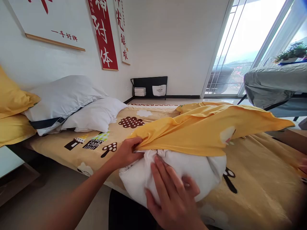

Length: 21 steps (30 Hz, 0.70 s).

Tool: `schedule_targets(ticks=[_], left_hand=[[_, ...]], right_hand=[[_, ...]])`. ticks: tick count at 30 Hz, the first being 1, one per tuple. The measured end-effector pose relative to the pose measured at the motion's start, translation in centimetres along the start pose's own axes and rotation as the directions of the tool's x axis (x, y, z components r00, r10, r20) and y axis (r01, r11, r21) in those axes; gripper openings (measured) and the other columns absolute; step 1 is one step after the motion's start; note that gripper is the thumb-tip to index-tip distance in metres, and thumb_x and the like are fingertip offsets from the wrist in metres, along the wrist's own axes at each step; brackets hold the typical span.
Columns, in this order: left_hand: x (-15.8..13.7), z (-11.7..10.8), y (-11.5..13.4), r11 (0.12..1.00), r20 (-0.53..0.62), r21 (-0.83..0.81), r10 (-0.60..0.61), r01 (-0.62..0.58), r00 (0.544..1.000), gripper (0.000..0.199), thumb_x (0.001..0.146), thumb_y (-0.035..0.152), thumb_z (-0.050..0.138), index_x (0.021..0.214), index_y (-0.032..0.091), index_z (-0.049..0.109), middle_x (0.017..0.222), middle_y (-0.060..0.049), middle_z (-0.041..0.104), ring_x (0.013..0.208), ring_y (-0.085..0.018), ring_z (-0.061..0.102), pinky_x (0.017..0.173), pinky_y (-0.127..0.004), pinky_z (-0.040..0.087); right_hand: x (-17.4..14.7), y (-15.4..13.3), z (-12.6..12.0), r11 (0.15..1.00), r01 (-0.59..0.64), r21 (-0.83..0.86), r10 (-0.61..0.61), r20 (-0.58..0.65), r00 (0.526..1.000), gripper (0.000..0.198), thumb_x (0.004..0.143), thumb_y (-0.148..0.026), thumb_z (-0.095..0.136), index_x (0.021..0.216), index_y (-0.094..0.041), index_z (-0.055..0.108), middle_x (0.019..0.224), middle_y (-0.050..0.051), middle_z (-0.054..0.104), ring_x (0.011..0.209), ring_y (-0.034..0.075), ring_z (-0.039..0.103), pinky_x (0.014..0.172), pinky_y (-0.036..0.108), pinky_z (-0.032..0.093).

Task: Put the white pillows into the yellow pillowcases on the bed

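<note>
A white pillow (192, 166) lies near the bed's front edge, its far part covered by a yellow pillowcase (192, 127). At the left end of the pillowcase's opening, my left hand (128, 151) pinches the edge of the yellow cloth. My right hand (171, 191) rests on the white pillow with its fingers stretched out, the tips close to the pillowcase's edge. The rest of the pillowcase spreads over the bed toward the right. What part of the pillow lies under the cloth is hidden.
The bed (259, 172) has a tan printed sheet. White pillows (64, 95) and yellow pillows (14, 95) lie at its left end. A white bedside table (11, 161) stands at the left, and a grey-covered piece of furniture (268, 83) at the right. Part of another person's hand (303, 167) shows at the right edge.
</note>
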<state>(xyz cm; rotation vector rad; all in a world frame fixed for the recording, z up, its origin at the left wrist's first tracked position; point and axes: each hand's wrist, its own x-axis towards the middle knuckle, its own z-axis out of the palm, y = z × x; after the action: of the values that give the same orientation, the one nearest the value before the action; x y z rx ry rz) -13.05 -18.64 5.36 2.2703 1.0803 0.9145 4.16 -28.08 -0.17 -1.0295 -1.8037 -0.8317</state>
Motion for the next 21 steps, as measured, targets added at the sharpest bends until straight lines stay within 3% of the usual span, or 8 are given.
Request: schedule_targets(ticks=[3, 6, 10, 13, 15, 18, 21], left_hand=[[0.0, 1.3, 0.3, 0.989, -0.15, 0.132, 0.088, -0.068, 0.985, 0.014, 0.074, 0.018, 0.053, 0.067, 0.02, 0.04, 0.07, 0.004, 0.048, 0.067, -0.012, 0.043, 0.064, -0.024, 0.035], [0.1, 2.1, 0.5, 0.979, -0.216, 0.196, 0.091, -0.049, 0.972, 0.017, 0.072, 0.018, 0.052, 0.066, 0.021, 0.037, 0.068, 0.004, 0.046, 0.064, -0.012, 0.042, 0.061, -0.024, 0.035], [0.5, 2.6, 0.2, 0.99, -0.299, 0.142, 0.021, 0.023, 0.954, 0.02, 0.07, 0.022, 0.053, 0.062, 0.021, 0.034, 0.062, 0.004, 0.04, 0.06, -0.012, 0.037, 0.057, -0.024, 0.032], [0.6, 2.1, -1.1, 0.998, -0.352, -0.005, -0.067, 0.069, 0.934, 0.022, 0.069, 0.025, 0.054, 0.061, 0.021, 0.034, 0.061, 0.005, 0.036, 0.061, -0.011, 0.035, 0.055, -0.024, 0.029], [0.4, 0.9, -2.5, 0.987, -0.282, -0.152, -0.102, 0.06, 0.954, 0.018, 0.07, 0.029, 0.056, 0.066, 0.02, 0.041, 0.066, 0.004, 0.039, 0.064, -0.012, 0.038, 0.057, -0.024, 0.032], [-0.6, -1.5, -4.8, 0.945, -0.021, -0.324, -0.064, 0.053, 0.998, 0.026, 0.072, 0.037, 0.058, 0.09, 0.018, 0.052, 0.085, -0.001, 0.051, 0.078, -0.016, 0.047, 0.068, -0.027, 0.04], [-1.8, -3.5, -6.0, 0.948, 0.141, -0.304, -0.056, 0.097, 0.988, 0.04, 0.072, 0.037, 0.063, 0.106, 0.018, 0.054, 0.106, -0.006, 0.054, 0.094, -0.02, 0.049, 0.081, -0.03, 0.041]], right_hand=[[0.4, 0.6, -0.5, 0.999, -0.016, -0.031, 0.019, 0.119, 0.993, 0.062, 0.089, -0.047, 0.046, 0.136, -0.007, 0.047, 0.127, 0.013, 0.061, 0.106, 0.027, 0.056, 0.081, 0.041, 0.031], [1.1, 1.3, -0.4, 0.999, -0.037, -0.015, 0.039, 0.238, 0.97, 0.06, 0.09, -0.045, 0.042, 0.134, -0.005, 0.048, 0.126, 0.016, 0.061, 0.108, 0.028, 0.055, 0.085, 0.041, 0.031], [2.5, 2.1, 0.7, 0.998, -0.057, 0.005, 0.051, 0.378, 0.924, 0.055, 0.087, -0.042, 0.048, 0.126, -0.004, 0.054, 0.121, 0.019, 0.062, 0.112, 0.029, 0.052, 0.091, 0.041, 0.031], [4.0, 2.8, 2.0, 0.998, -0.041, 0.038, 0.021, 0.43, 0.903, 0.052, 0.083, -0.042, 0.054, 0.12, -0.005, 0.056, 0.116, 0.018, 0.064, 0.109, 0.028, 0.053, 0.092, 0.04, 0.033], [4.8, 3.1, 2.7, 0.997, -0.014, 0.07, -0.018, 0.442, 0.897, 0.052, 0.083, -0.042, 0.054, 0.121, -0.006, 0.055, 0.116, 0.017, 0.064, 0.108, 0.027, 0.053, 0.092, 0.04, 0.033], [5.4, 3.1, 3.1, 0.996, 0.016, 0.086, -0.053, 0.438, 0.897, 0.054, 0.085, -0.044, 0.052, 0.123, -0.006, 0.053, 0.119, 0.018, 0.062, 0.11, 0.027, 0.052, 0.093, 0.04, 0.033], [5.3, 2.7, 3.1, 0.995, 0.054, 0.087, -0.086, 0.415, 0.906, 0.054, 0.086, -0.043, 0.05, 0.123, -0.005, 0.054, 0.123, 0.018, 0.061, 0.112, 0.027, 0.051, 0.093, 0.041, 0.032]])
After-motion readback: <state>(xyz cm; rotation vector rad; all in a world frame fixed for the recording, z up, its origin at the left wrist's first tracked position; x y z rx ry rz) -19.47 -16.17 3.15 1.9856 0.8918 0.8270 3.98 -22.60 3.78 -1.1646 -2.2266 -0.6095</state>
